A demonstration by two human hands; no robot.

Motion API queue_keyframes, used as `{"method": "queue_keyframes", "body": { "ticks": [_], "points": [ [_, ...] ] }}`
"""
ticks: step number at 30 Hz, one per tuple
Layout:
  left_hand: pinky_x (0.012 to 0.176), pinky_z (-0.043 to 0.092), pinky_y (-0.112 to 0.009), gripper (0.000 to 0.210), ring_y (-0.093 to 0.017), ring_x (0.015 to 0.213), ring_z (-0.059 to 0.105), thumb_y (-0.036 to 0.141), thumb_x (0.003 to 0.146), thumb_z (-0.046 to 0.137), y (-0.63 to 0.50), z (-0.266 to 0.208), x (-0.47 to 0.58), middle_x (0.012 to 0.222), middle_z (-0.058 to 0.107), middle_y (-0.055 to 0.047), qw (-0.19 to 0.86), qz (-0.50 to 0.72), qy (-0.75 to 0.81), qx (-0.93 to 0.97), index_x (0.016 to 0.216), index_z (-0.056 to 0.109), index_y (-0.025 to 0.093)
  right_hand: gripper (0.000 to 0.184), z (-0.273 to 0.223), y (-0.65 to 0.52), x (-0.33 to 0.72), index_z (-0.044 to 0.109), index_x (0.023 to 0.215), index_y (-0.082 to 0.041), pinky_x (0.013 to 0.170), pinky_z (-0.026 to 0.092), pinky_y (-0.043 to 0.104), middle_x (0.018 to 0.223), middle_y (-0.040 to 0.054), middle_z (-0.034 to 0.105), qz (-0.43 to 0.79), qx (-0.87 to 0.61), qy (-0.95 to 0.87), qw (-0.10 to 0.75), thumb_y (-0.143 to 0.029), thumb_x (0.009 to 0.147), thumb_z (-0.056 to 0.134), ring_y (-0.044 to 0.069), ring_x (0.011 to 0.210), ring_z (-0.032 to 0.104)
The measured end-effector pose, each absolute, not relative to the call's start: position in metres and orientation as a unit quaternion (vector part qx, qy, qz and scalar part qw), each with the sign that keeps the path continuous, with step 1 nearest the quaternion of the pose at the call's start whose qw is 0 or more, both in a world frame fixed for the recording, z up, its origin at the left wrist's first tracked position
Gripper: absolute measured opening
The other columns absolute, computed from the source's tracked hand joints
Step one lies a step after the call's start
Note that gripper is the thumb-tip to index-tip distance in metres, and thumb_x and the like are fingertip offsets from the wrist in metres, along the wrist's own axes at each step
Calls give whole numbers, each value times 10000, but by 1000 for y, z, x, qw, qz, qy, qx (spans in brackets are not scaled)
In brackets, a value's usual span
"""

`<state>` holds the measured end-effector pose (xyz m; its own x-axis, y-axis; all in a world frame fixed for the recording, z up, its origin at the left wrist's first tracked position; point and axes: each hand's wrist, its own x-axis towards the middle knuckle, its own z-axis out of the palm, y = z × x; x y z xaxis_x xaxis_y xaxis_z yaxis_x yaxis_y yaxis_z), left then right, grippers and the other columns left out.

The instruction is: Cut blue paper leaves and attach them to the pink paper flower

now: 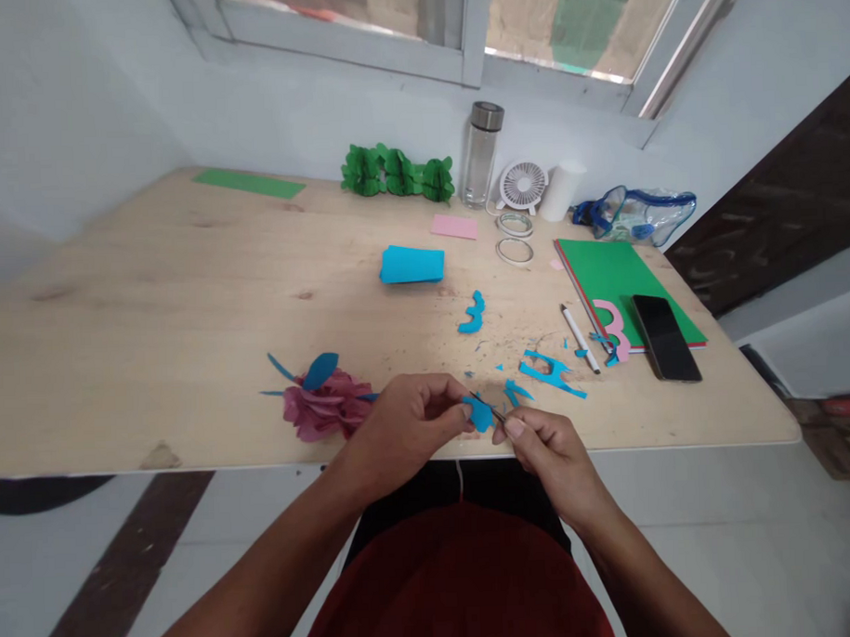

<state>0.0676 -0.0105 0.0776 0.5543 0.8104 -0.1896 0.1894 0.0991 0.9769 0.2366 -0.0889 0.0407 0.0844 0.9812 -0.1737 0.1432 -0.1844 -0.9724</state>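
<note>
My left hand (pixel 423 413) pinches a small blue paper piece (pixel 479 413) with a wavy outline, just over the table's front edge. My right hand (pixel 545 441) is closed round a thin, dark, pointed metal tool (pixel 498 415). Its tip lies against the blue paper; the grip end is hidden in my fingers, so its exact kind does not show. Left of my left hand lies a dusky pink paper flower (pixel 320 410) with a blue paper leaf (pixel 321 369). Cut blue paper scraps (pixel 553 373) lie beyond my right hand, and a scalloped blue strip (pixel 472 313) is farther back.
A blue paper stack (pixel 412 264), pink paper (pixel 454 226) and tape rolls (pixel 515 251) lie mid-table. Behind stand green paper decorations (pixel 397 173), a glass bottle (pixel 476 163) and a small fan (pixel 523 184). To the right are a white pen (pixel 580 339), a phone (pixel 666 337) and green sheets (pixel 615 275).
</note>
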Motion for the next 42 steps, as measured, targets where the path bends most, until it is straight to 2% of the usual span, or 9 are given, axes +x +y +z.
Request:
{"method": "queue_keyframes", "body": {
  "ticks": [9,42],
  "points": [
    [568,434,-220,125,-121,594,565,212,709,586,-10,76,69,606,638,10,632,256,402,611,620,670,186,414,39,-89,236,642,708,-181,471,194,239,499,-69,290,489,-594,-469,434,-551,836,509,90,470,232],
    [585,458,-248,113,-148,610,591,231,684,607,-10,72,68,619,671,-16,641,264,400,599,614,691,201,402,40,-90,236,625,708,-170,451,170,231,506,-72,284,491,-591,-472,432,-534,839,514,83,473,228]
  ]
}}
